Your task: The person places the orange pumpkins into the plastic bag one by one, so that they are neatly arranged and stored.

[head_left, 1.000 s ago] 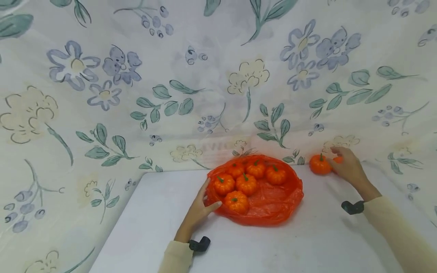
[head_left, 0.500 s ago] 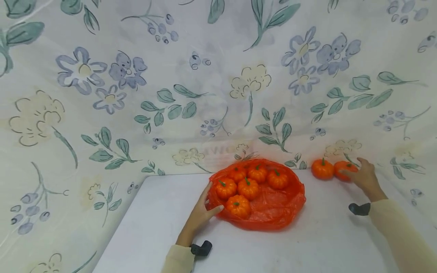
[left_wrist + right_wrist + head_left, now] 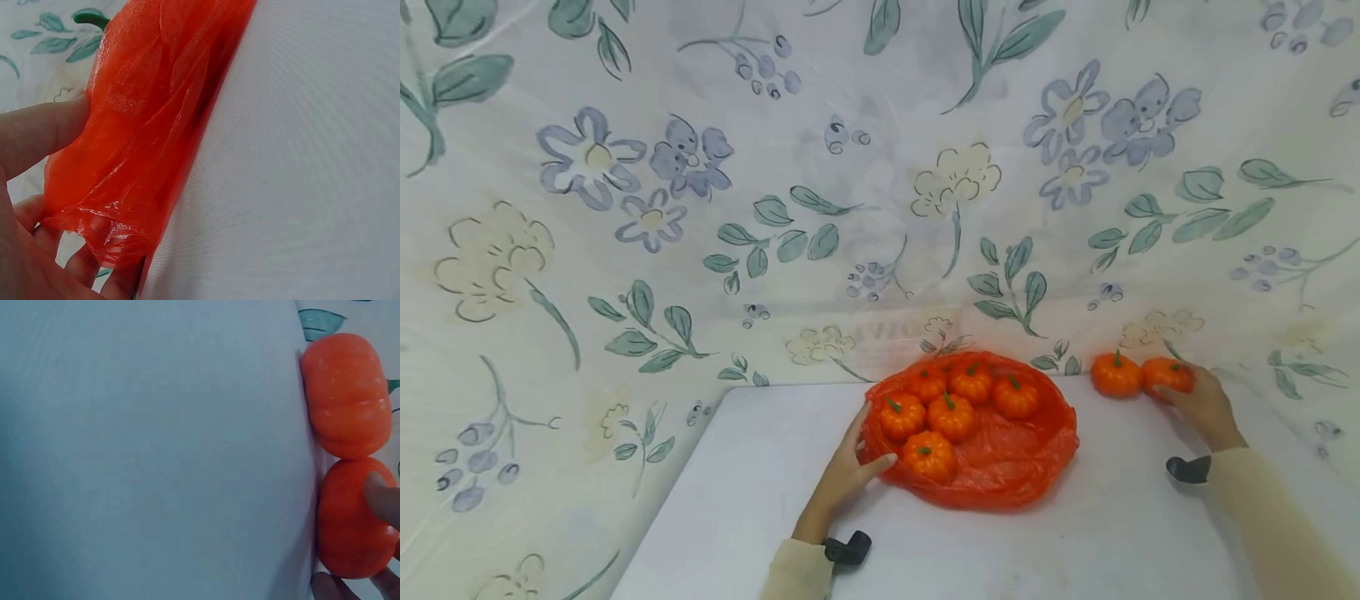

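A red plastic bag [image 3: 1000, 467] lies spread wide on the white table, with several small orange pumpkins [image 3: 951, 417] in it. My left hand [image 3: 842, 479] holds the bag's left side, its thumb on the near side and its other fingers round the edge. In the left wrist view, crumpled plastic [image 3: 134, 144] sits between that thumb and the fingers. At the back right, two small pumpkins stand side by side and touch. My right hand [image 3: 1210, 408] grips the right-hand pumpkin [image 3: 1165, 377], thumb on its face [image 3: 350, 519]; the left-hand pumpkin [image 3: 1116, 375] stands free.
The white table [image 3: 760, 450] ends at the back against a flower-patterned cloth [image 3: 850, 233], which rises just behind the bag and the pumpkins. Bare tabletop lies between the bag and the two pumpkins at the right.
My right hand first drew away from the right-hand pumpkin, then came back leftward and took hold of it. The left hand has stayed at the bag. The head view has shifted slightly.
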Motion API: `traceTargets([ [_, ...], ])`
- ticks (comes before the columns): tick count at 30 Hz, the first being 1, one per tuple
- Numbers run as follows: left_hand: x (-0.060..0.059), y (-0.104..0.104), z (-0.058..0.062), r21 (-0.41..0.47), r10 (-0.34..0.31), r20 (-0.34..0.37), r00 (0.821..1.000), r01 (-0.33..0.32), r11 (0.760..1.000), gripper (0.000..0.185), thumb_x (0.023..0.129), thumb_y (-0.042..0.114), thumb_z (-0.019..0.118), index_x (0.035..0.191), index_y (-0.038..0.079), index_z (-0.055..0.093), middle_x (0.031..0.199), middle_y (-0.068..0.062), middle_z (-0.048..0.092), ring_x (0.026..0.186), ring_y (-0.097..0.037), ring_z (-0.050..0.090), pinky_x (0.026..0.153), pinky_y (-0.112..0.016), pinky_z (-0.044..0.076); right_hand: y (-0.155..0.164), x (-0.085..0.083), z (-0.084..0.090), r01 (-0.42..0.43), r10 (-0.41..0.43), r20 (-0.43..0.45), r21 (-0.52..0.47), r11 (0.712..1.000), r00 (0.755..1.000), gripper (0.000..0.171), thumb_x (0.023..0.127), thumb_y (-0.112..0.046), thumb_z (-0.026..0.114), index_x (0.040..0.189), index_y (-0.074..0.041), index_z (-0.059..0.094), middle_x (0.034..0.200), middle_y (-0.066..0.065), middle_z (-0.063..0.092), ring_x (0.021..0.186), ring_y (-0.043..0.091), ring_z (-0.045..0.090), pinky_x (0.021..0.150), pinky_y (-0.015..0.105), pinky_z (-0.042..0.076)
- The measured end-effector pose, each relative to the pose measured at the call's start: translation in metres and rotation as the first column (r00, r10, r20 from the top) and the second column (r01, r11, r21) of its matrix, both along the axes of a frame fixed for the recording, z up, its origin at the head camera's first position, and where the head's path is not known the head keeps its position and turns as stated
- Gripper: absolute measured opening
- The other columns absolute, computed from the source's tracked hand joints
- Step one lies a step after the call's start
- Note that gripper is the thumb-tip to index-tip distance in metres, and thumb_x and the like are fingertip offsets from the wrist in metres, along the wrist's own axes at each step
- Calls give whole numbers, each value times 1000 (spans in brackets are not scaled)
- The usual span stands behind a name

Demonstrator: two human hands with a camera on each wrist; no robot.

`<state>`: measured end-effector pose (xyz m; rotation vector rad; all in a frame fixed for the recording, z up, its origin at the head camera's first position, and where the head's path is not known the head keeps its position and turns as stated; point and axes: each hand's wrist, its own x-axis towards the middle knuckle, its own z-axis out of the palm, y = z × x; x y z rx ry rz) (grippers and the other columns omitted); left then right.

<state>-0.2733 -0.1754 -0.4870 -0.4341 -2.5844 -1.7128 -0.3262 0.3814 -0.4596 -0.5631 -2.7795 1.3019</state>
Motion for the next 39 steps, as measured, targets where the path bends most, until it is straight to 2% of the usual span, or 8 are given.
traceTargets([
  [13, 2, 1, 0, -5, 11, 18, 1000, -11, 1000, 92, 87, 32, 73, 161, 21, 19, 166, -9, 25, 143, -38, 37, 114, -64, 34, 2, 7, -5, 56, -54, -22, 72, 996, 998, 76, 101, -22, 57, 155, 8, 12, 156, 39, 18, 141, 56, 21, 116, 68, 22],
  [16, 2, 0, 1, -1, 19, 36, 999, -19, 1000, 93, 87, 33, 74, 161, 23, 19, 166, -7, 26, 144, -36, 37, 115, -63, 33, 4, 10, -4, 56, -55, -11, 56, 997, 998, 79, 101, -26, 56, 155, 9, 10, 156, 39, 17, 141, 56, 21, 115, 69, 23],
  [20, 0, -1, 1, -1, 25, 50, 998, -25, 1000, 93, 86, 33, 74, 161, 25, 19, 166, -4, 26, 146, -35, 35, 117, -62, 32, 3, 17, 4, 20, -19, -27, 46, 999, 999, 85, 101, -37, 55, 155, 8, 7, 156, 39, 14, 140, 57, 20, 113, 71, 23],
  [25, -5, 2, 4, 5, 4, 34, 999, -5, 1000, 92, 87, 32, 74, 161, 25, 20, 166, -4, 24, 147, -35, 33, 117, -62, 31, -2, 28, 21, -46, 54, -70, 106, 993, 996, 89, 100, -45, 55, 154, 10, 11, 154, 41, 15, 137, 60, 20, 109, 74, 25],
  [30, -8, 3, 5, -5, 11, 25, 1000, -11, 1000, 92, 87, 32, 74, 161, 24, 19, 166, -6, 24, 146, -37, 34, 116, -63, 32, -12, 32, 37, -109, 132, -131, 171, 979, 983, 89, 98, -47, 59, 153, 10, 20, 151, 41, 24, 129, 58, 29, 105, 73, 33],
  [35, -5, 3, 6, -5, 32, 47, 998, -32, 999, 93, 86, 31, 74, 161, 24, 20, 167, -6, 24, 147, -37, 33, 116, -64, 31, -25, 38, 43, -142, 169, -139, 185, 972, 976, 89, 97, -49, 60, 152, 10, 23, 145, 41, 28, 119, 54, 36, 99, 68, 44],
  [39, -7, 3, 3, -8, 25, 43, 999, -25, 1000, 93, 86, 33, 75, 161, 24, 20, 167, -7, 23, 146, -37, 34, 115, -64, 33, -40, 43, 50, -174, 203, -156, 182, 968, 967, 86, 97, -46, 61, 151, 10, 25, 144, 41, 29, 122, 56, 36, 99, 67, 45],
])
